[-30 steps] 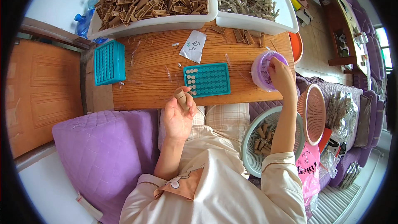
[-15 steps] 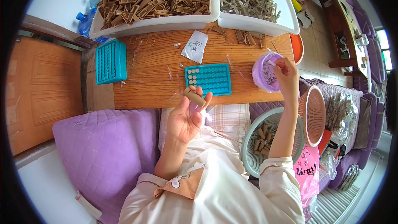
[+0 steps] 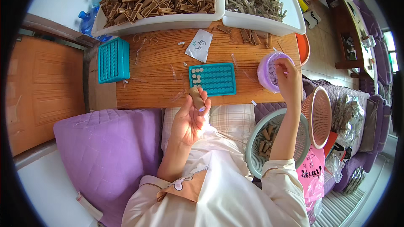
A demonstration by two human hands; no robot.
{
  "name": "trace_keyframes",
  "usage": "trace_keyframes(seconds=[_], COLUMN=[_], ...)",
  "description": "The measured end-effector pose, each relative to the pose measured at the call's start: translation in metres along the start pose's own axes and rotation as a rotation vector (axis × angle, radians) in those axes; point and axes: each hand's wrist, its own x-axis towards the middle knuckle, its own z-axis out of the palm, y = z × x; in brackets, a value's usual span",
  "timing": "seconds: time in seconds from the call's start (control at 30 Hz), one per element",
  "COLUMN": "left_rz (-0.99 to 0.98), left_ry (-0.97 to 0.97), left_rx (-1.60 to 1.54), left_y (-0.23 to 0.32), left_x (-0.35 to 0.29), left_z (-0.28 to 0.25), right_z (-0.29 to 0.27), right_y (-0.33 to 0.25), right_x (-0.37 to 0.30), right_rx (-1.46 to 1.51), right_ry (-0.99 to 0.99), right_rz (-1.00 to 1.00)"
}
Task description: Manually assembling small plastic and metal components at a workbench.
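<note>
Above my lap, just off the table's near edge, my left hand (image 3: 190, 120) is closed around a brown half-tube casing (image 3: 196, 98). The casing stands tilted, a dark slot near its top and a bright purplish spot at its lower end. My right hand (image 3: 288, 77) reaches over the rim of a purple-lined tub (image 3: 264, 72) of small white pieces. Its fingers are bent together at the opening; what they hold, if anything, is too small to make out. Beyond my left hand lies a teal tray (image 3: 219, 80) of round pockets, several at its left filled with pale discs.
Two white bins, one of brown casings (image 3: 164, 0), one of clear-and-metal parts (image 3: 254, 0), stand at the back. A second teal tray (image 3: 113, 61) sits left. A green basket (image 3: 252, 155) of casings and a pink basket (image 3: 317, 115) are at right. A white slip (image 3: 253, 102) shows near the table edge.
My right fingers have moved from holding a white strip above the tub to its opening. The casing in my left hand has turned more upright. A white slip now shows near the table edge.
</note>
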Motion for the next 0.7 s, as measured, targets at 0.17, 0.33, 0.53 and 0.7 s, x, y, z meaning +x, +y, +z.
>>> trace_keyframes(seconds=[0.17, 0.33, 0.53, 0.7], left_rz=[-0.044, 0.040, 0.011, -0.028], left_ry=[-0.036, 0.075, 0.071, 0.104], left_rx=[-0.040, 0.102, 0.150, 0.139], left_y=[0.005, 0.004, 0.004, -0.002], left_x=[0.002, 0.002, 0.007, 0.008], left_z=[-0.008, -0.002, -0.003, -0.005], right_z=[-0.012, 0.001, -0.011, 0.006], right_y=[-0.008, 0.014, 0.035, 0.059], right_x=[-0.027, -0.094, -0.098, -0.101], right_rx=[-0.040, 0.037, 0.008, -0.383], right_ry=[-0.047, -0.216, 0.081, -0.412], right_rz=[0.048, 0.365, 0.350, 0.047])
